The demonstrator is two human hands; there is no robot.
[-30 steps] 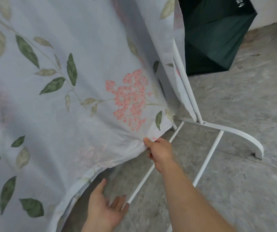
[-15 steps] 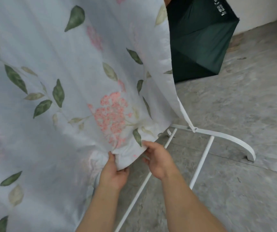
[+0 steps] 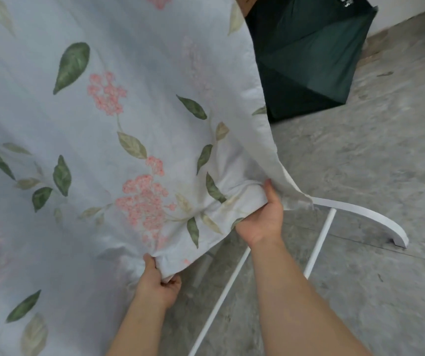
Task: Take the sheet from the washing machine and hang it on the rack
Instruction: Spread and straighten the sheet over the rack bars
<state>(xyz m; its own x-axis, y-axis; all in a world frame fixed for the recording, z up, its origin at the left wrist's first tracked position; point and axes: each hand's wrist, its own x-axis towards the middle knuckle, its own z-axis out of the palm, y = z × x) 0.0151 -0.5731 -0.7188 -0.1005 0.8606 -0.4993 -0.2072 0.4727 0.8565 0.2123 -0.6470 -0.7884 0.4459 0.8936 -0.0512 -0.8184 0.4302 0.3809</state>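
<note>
I have the sheet (image 3: 108, 155) by its lower hem with both hands. It hangs down in front of me and fills the left and middle of my view, its pale cloth printed with green leaves and pink flower clusters. My left hand (image 3: 158, 285) is low and near, fingers curled shut around a bunched fold of the hem. My right hand (image 3: 262, 218) is higher and further right, fingers closed under the hem with the thumb pressed on top, near the sheet's right corner.

The rack (image 3: 355, 214) shows only at its base: a white curved foot on the grey floor (image 3: 360, 155) to the right and thin white rails running back toward me under the cloth. The top bar is hidden, so I cannot see how the sheet lies over it. A dark green umbrella (image 3: 306, 60) sits on the floor at the far right.

I judge the sheet is already on the rack and I am at the straightening step. Next I would pull the hem taut and outward so the cloth hangs flat, keeping the corner off the floor.
</note>
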